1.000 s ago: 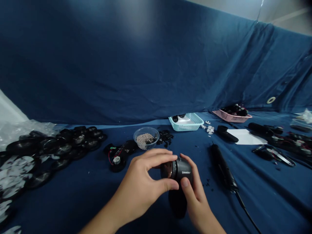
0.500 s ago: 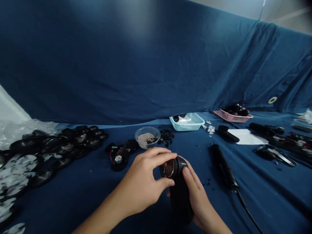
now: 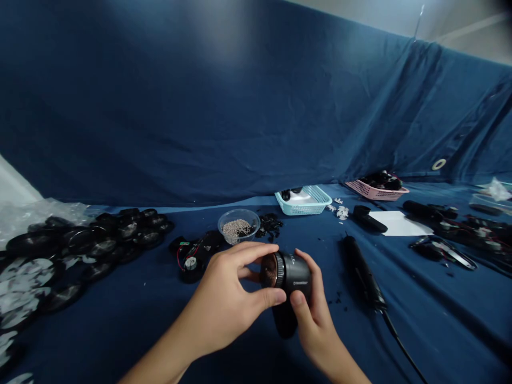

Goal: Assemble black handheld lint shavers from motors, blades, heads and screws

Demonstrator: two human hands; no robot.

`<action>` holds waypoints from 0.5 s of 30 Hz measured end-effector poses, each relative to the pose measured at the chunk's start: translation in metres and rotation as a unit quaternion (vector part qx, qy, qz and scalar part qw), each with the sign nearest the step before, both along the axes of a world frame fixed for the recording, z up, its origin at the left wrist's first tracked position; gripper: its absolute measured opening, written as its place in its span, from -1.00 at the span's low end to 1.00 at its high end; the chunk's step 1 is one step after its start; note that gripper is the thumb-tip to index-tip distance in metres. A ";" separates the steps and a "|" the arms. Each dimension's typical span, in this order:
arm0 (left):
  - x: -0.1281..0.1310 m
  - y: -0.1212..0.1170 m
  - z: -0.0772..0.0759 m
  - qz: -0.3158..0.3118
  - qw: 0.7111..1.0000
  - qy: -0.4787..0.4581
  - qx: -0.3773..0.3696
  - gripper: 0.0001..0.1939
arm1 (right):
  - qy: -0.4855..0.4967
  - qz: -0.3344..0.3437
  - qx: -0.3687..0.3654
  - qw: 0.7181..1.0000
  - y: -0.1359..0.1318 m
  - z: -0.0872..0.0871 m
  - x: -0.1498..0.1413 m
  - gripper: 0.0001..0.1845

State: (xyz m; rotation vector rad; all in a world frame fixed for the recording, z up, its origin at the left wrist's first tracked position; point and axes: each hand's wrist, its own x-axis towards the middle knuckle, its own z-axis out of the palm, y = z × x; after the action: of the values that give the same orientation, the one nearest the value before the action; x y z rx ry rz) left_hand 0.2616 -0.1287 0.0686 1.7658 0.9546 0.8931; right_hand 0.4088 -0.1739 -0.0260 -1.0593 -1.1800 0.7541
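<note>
A black hand-held device [image 3: 291,285] with a round ribbed head and a copper-coloured mesh face is held above the blue-covered table. My right hand [image 3: 314,314] wraps round its body and handle from the right, thumb on the front. My left hand [image 3: 230,301] pinches the rim of the round head between thumb and fingers from the left. Small white lettering shows on the device's body.
A clear bowl of small metal parts [image 3: 239,225] stands behind the hands, beside wired black parts [image 3: 192,256]. Many black discs [image 3: 84,242] lie at left. A corded black tool [image 3: 362,272] lies at right. A teal basket [image 3: 304,200], a pink basket [image 3: 378,188] and white paper [image 3: 400,224] sit further back.
The device has turned in my hands: its head faced up half a second ago and now points left, with the lettering showing again. Both hands keep their hold.
</note>
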 end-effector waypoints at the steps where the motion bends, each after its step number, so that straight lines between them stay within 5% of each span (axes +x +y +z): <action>1: 0.000 0.000 0.001 -0.001 1.000 -0.006 -0.004 -0.47 | -0.005 0.001 0.000 1.000 0.000 -0.001 0.001 -0.37; 15: -0.006 0.008 -0.002 -0.050 0.989 -0.067 -0.121 -0.50 | -0.001 0.091 0.059 0.994 0.001 -0.007 0.011 -0.40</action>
State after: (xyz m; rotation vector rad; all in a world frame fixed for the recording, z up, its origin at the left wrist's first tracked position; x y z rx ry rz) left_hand 0.2554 -0.1211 0.0668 1.5143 0.8428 0.7865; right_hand 0.4200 -0.1729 -0.0331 -0.8628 -1.3188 0.8144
